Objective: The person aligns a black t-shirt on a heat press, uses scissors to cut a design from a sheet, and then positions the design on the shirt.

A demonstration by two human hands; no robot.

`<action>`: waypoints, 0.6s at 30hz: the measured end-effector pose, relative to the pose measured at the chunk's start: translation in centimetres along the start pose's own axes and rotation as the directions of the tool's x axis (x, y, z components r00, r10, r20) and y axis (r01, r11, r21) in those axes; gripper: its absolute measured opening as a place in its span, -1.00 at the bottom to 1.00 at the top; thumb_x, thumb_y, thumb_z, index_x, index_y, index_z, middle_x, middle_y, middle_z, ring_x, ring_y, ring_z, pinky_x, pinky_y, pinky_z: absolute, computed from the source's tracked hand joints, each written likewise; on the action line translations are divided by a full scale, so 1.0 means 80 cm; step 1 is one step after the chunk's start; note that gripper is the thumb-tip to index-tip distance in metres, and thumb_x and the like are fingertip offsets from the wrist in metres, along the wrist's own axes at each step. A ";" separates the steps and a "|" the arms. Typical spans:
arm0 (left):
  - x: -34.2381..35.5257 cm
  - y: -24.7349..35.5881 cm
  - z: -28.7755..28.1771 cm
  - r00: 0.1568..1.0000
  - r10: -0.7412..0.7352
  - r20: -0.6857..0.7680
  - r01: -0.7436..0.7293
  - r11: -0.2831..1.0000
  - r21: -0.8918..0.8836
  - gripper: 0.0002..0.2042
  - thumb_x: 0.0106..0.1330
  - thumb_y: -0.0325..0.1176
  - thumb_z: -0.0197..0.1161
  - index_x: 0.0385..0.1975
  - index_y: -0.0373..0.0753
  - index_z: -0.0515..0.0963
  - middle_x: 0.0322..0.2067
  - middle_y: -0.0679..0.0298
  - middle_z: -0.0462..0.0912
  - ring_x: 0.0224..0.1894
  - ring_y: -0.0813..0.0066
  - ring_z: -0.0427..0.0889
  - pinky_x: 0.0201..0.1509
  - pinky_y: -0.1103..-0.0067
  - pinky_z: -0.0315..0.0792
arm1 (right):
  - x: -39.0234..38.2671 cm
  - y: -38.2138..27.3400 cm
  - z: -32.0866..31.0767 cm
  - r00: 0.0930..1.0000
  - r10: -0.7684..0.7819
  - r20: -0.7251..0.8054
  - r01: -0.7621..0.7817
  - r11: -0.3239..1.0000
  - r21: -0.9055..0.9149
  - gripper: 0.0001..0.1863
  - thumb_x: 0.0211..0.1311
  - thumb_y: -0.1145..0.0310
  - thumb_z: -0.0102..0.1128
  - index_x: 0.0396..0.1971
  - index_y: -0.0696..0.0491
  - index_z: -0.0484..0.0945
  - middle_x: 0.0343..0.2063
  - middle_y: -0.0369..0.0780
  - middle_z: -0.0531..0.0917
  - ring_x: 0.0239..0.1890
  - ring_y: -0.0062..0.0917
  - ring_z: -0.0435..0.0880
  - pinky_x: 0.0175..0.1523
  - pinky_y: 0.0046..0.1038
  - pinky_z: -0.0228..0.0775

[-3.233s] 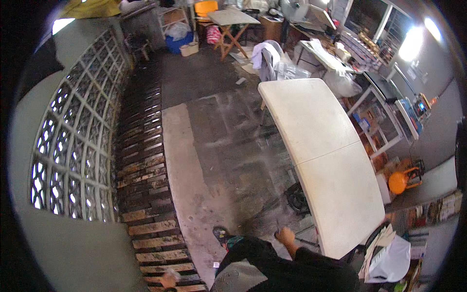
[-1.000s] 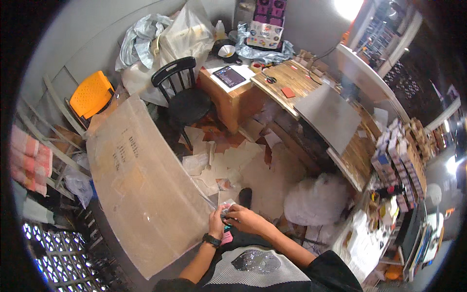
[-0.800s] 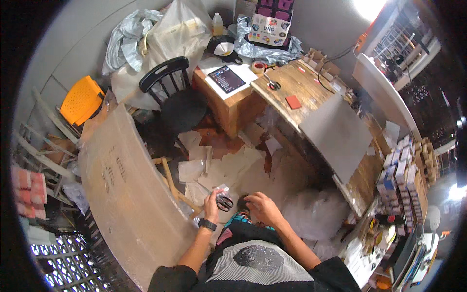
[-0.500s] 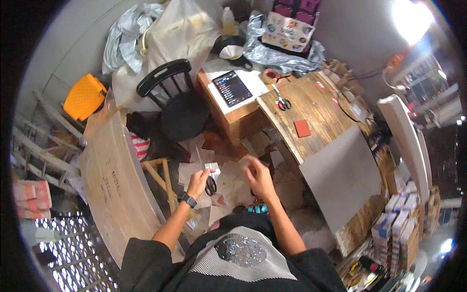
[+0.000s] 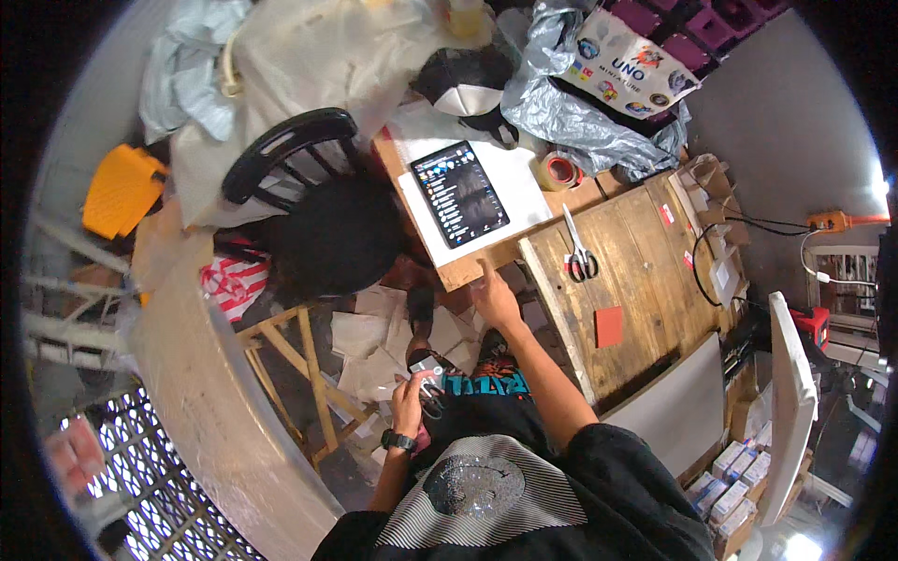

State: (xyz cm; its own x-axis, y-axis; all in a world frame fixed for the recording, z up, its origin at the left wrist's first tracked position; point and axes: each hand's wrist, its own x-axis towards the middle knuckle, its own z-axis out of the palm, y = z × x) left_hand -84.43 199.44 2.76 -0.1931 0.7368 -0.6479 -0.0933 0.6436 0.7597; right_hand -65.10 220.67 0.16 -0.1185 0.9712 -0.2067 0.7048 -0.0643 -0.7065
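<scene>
i'm gripping black-handled scissors low in the left hand, blades hard to make out; the right hand is hovering near the wooden cabinet, fingers partly hiding, so i can't tell its closure.

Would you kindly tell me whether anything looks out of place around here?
Yes: loose flat pieces, apparently cardboard or paper, lie scattered underfoot near the black chair, overlapping at mixed angles rather than neatly stacked.
</scene>
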 end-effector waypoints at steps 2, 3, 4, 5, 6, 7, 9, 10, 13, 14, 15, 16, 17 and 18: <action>0.050 0.007 -0.006 1.000 -0.019 0.021 0.016 0.988 0.152 -0.60 0.50 -0.13 -0.08 -0.20 -0.25 0.67 -0.27 0.26 0.70 -0.28 0.51 0.65 -0.14 0.60 0.44 | 0.048 0.018 0.018 0.990 0.138 0.032 -0.136 0.988 -0.072 -0.28 0.10 0.43 0.09 0.34 -0.02 0.16 -0.12 0.07 0.57 -0.09 0.03 0.58 -0.04 -0.07 0.44; 0.067 0.040 -0.009 0.998 -0.040 0.043 0.027 0.964 0.265 -0.61 0.50 -0.13 -0.08 -0.21 -0.25 0.67 -0.27 0.25 0.70 -0.27 0.51 0.65 -0.14 0.59 0.44 | 0.069 0.041 0.031 0.991 0.132 -0.021 -0.134 0.987 -0.087 -0.27 0.11 0.42 0.09 0.35 -0.04 0.15 -0.11 0.07 0.56 -0.09 0.03 0.58 -0.03 -0.08 0.45; 0.078 0.058 -0.013 0.996 -0.077 0.051 0.052 0.926 0.374 -0.61 0.49 -0.14 -0.08 -0.21 -0.24 0.68 -0.27 0.24 0.70 -0.27 0.51 0.64 -0.13 0.59 0.43 | 0.075 0.057 0.045 0.990 0.128 -0.052 -0.133 0.986 -0.103 -0.26 0.11 0.42 0.09 0.36 -0.06 0.13 -0.09 0.07 0.55 -0.09 0.03 0.58 -0.03 -0.09 0.45; 0.099 0.052 -0.025 0.996 -0.030 0.080 0.013 0.979 0.203 -0.63 0.50 -0.14 -0.08 -0.20 -0.19 0.68 -0.29 0.23 0.70 -0.29 0.49 0.65 -0.13 0.58 0.44 | 0.083 0.054 0.050 0.987 0.152 -0.050 -0.158 0.975 -0.158 -0.25 0.10 0.42 0.10 0.36 -0.05 0.13 -0.07 0.07 0.52 -0.10 0.04 0.58 -0.05 -0.08 0.47; 0.118 0.049 -0.042 0.996 -0.038 0.081 0.026 0.988 0.152 -0.65 0.49 -0.16 -0.09 -0.21 -0.14 0.68 -0.35 0.24 0.70 -0.32 0.48 0.66 -0.15 0.59 0.44 | 0.088 0.056 0.055 0.980 0.194 -0.040 -0.198 0.961 -0.193 -0.25 0.10 0.42 0.09 0.37 -0.07 0.13 -0.07 0.07 0.52 -0.11 0.04 0.58 -0.06 -0.08 0.47; 0.127 0.044 -0.056 0.998 -0.037 0.059 0.027 0.987 0.159 -0.66 0.48 -0.17 -0.08 -0.21 -0.14 0.68 -0.37 0.25 0.69 -0.32 0.48 0.66 -0.17 0.60 0.44 | 0.091 0.060 0.058 0.971 0.236 -0.032 -0.237 0.944 -0.228 -0.25 0.10 0.43 0.09 0.37 -0.08 0.13 -0.07 0.06 0.51 -0.11 0.04 0.58 -0.07 -0.08 0.48; 0.139 0.054 -0.082 0.998 -0.001 0.067 -0.011 0.984 0.177 -0.69 0.45 -0.20 -0.04 -0.24 -0.14 0.67 -0.39 0.25 0.68 -0.35 0.51 0.65 -0.24 0.62 0.43 | 0.105 0.042 0.060 0.959 0.282 -0.017 -0.274 0.914 -0.301 -0.25 0.09 0.46 0.07 0.36 -0.14 0.15 -0.06 0.04 0.50 -0.12 0.03 0.59 -0.11 -0.07 0.50; 0.147 0.055 -0.095 0.997 -0.055 0.058 0.044 0.983 0.178 -0.69 0.44 -0.19 -0.03 -0.24 -0.14 0.67 -0.39 0.26 0.68 -0.37 0.52 0.64 -0.25 0.61 0.42 | 0.113 0.029 0.055 0.958 0.287 -0.005 -0.276 0.916 -0.290 -0.25 0.09 0.46 0.07 0.36 -0.15 0.16 -0.06 0.04 0.50 -0.11 0.03 0.59 -0.11 -0.08 0.50; 0.162 0.091 -0.114 0.993 -0.112 0.045 0.104 0.982 0.156 -0.68 0.41 -0.17 0.00 -0.24 -0.20 0.68 -0.40 0.30 0.67 -0.42 0.55 0.58 -0.28 0.60 0.38 | 0.123 0.005 0.046 0.955 0.294 -0.038 -0.294 0.920 -0.259 -0.27 0.09 0.45 0.07 0.34 -0.15 0.17 -0.03 0.03 0.48 -0.09 0.03 0.59 -0.10 -0.08 0.51; 0.166 0.090 -0.118 0.995 -0.093 0.026 0.086 0.978 0.192 -0.67 0.42 -0.16 0.00 -0.23 -0.21 0.68 -0.41 0.31 0.66 -0.41 0.55 0.57 -0.28 0.60 0.37 | 0.119 0.005 0.050 0.952 0.297 -0.069 -0.305 0.924 -0.231 -0.28 0.10 0.45 0.06 0.34 -0.15 0.17 -0.02 0.03 0.48 -0.09 0.04 0.59 -0.11 -0.07 0.51; 0.174 0.087 -0.125 0.997 -0.072 0.014 0.067 0.971 0.231 -0.66 0.42 -0.16 0.00 -0.22 -0.22 0.68 -0.42 0.31 0.66 -0.41 0.56 0.57 -0.27 0.60 0.37 | 0.114 0.013 0.059 0.947 0.305 -0.105 -0.320 0.926 -0.201 -0.28 0.11 0.46 0.05 0.34 -0.15 0.17 -0.02 0.03 0.48 -0.10 0.04 0.58 -0.11 -0.06 0.51; 0.178 0.083 -0.128 0.999 -0.052 0.003 0.049 0.962 0.270 -0.66 0.43 -0.16 -0.01 -0.22 -0.22 0.68 -0.43 0.32 0.65 -0.41 0.56 0.57 -0.26 0.60 0.36 | 0.110 0.023 0.067 0.939 0.313 -0.140 -0.334 0.927 -0.171 -0.29 0.11 0.47 0.03 0.34 -0.15 0.16 -0.02 0.03 0.48 -0.10 0.04 0.58 -0.11 -0.05 0.51; 0.179 0.097 -0.119 0.993 -0.121 -0.011 0.121 0.982 0.148 -0.65 0.45 -0.16 -0.01 -0.21 -0.23 0.69 -0.45 0.32 0.63 -0.41 0.56 0.56 -0.26 0.60 0.35 | 0.112 0.023 0.069 0.941 0.323 -0.102 -0.338 0.915 -0.218 -0.30 0.13 0.48 0.01 0.34 -0.14 0.16 -0.02 0.02 0.48 -0.11 0.06 0.58 -0.13 -0.03 0.50; 0.181 0.103 -0.112 0.989 -0.151 0.002 0.149 0.979 0.138 -0.65 0.45 -0.16 -0.01 -0.21 -0.23 0.69 -0.44 0.32 0.63 -0.41 0.56 0.56 -0.26 0.60 0.35 | 0.116 0.026 0.068 0.946 0.317 -0.074 -0.325 0.919 -0.222 -0.30 0.14 0.47 0.00 0.35 -0.14 0.15 -0.02 0.02 0.48 -0.11 0.06 0.58 -0.13 -0.02 0.50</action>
State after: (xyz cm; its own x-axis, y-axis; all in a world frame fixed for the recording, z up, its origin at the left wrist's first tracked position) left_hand -96.74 213.57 0.18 -0.1752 0.6314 -0.7554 0.0147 0.7689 0.6392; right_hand -68.54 228.32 -6.92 0.1630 0.9150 -0.3690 0.8418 -0.3240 -0.4317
